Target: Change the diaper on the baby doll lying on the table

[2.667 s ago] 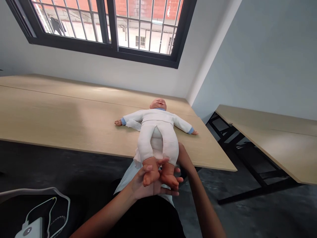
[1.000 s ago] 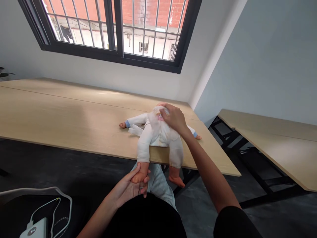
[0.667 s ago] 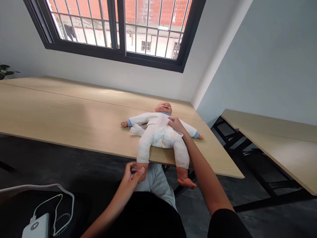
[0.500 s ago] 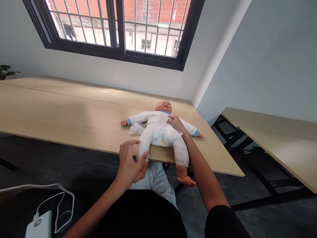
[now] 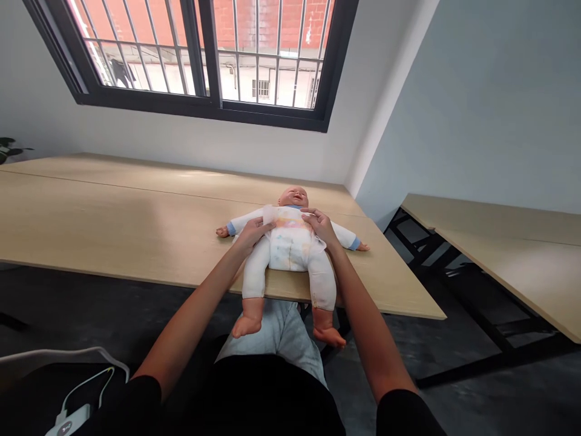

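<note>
A baby doll in a white suit with blue cuffs lies on its back at the table's front edge, its feet hanging over. Between its legs and up over its belly is a white diaper with a coloured band at the front waist. My left hand pinches the diaper's front edge at the left side. On the opposite side my right hand grips the same edge near the doll's chest. The front panel is spread flat between both hands. The fingertips are partly hidden by the thin white material.
The wooden table runs along the wall below a barred window. A second table stands to the right across a gap. At lower left lies a white power bank with a cable.
My left hand has moved from beside the doll's leg up to the diaper's left front edge and taken hold. The front panel, bunched before, is now stretched open across the belly.
</note>
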The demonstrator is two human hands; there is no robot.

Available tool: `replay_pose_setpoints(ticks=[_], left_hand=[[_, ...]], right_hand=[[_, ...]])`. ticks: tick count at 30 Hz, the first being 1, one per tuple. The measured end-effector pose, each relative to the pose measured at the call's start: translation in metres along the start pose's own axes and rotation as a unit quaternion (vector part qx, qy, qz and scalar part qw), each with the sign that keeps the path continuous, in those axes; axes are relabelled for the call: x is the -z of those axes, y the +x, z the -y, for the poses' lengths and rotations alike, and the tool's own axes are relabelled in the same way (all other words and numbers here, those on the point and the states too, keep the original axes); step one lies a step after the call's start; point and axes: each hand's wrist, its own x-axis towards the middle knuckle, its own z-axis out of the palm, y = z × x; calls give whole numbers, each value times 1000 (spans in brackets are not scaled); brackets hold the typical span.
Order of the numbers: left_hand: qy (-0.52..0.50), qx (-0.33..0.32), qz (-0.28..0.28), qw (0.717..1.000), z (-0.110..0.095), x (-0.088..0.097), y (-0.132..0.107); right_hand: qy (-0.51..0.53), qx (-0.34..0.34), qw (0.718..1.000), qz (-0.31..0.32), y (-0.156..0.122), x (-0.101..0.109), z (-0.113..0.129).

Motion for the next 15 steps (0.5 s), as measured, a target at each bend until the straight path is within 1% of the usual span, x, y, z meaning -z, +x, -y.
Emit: replay_pose_setpoints(ticks=[3, 5, 7, 9, 11, 13, 15], left_hand=[[-30, 12, 25, 999, 7, 8, 4], [-36, 14, 19, 999, 11, 9, 9], [-29, 11, -3, 1000, 17, 10, 11], [-7, 4, -36, 999, 21, 12, 11], [25, -12, -84, 996, 22, 15, 8], [64, -49, -147, 986, 16, 16, 4], [105, -106, -199, 969, 2, 11, -3]], right_hand=[[-7, 1, 1000, -9, 1, 0, -3], [-19, 1, 1000, -22, 2, 1, -6], [-31, 1, 999, -39, 3, 1, -9], [-45, 0, 997, -58, 4, 2, -11], [-60, 0, 995, -79, 5, 4, -14], [-75, 2, 992, -99, 5, 5, -17], [-90, 6, 990, -110, 5, 5, -19]])
